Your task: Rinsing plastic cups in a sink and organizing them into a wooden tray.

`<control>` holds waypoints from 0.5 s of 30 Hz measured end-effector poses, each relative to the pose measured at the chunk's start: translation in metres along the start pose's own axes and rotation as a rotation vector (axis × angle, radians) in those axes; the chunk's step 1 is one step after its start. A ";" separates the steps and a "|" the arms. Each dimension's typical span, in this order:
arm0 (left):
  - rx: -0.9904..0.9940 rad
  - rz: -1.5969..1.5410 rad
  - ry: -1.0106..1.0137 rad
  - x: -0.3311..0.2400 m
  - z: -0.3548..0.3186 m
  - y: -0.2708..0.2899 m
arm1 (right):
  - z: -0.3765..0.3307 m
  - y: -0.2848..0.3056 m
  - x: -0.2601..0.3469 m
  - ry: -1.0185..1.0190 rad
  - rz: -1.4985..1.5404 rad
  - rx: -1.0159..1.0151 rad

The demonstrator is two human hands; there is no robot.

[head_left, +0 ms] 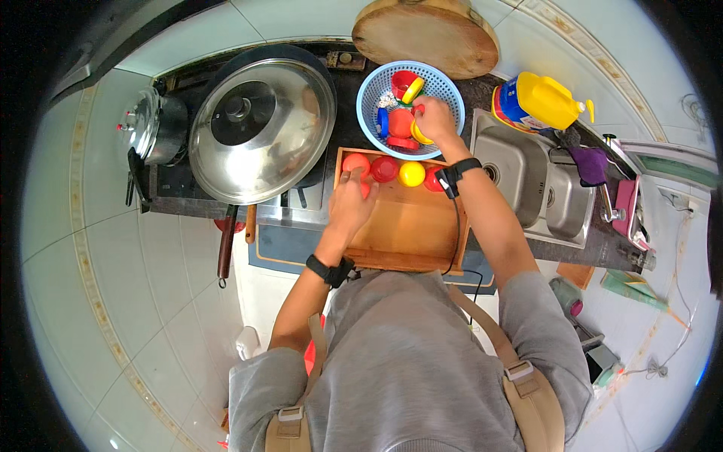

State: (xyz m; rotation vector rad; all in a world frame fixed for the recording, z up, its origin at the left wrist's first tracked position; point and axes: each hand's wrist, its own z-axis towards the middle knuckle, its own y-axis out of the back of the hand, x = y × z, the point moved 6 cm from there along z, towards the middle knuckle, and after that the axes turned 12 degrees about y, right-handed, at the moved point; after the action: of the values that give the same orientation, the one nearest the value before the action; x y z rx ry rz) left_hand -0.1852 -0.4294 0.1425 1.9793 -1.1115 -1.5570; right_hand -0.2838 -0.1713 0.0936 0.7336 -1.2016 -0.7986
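Observation:
My right hand reaches over a light blue plastic colander, fingers closed on a small red piece mostly hidden by them. Inside the colander lie a red cup-like piece, a yellow piece, a blue piece and other red and yellow pieces. My left hand is at the far left corner of a shallow wooden tray, its fingers curled round a red piece. Along the tray's far side sit an orange-red round piece, a red one, a yellow one and another red one.
A large lidded pan stands on the stove at left, its handle jutting toward me. Beyond it is a pressure cooker. A round wooden chopping board leans behind the colander. At right are a steel sink and a yellow jug.

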 end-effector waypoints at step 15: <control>-0.002 -0.109 0.022 0.024 0.002 0.004 | 0.013 -0.017 -0.093 -0.529 0.232 -0.144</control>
State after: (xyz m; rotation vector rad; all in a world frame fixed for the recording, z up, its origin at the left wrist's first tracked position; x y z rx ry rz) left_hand -0.1863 -0.4500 0.1295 2.0825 -1.0083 -1.5852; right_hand -0.3140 -0.1030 0.0350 0.2573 -1.6466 -0.9017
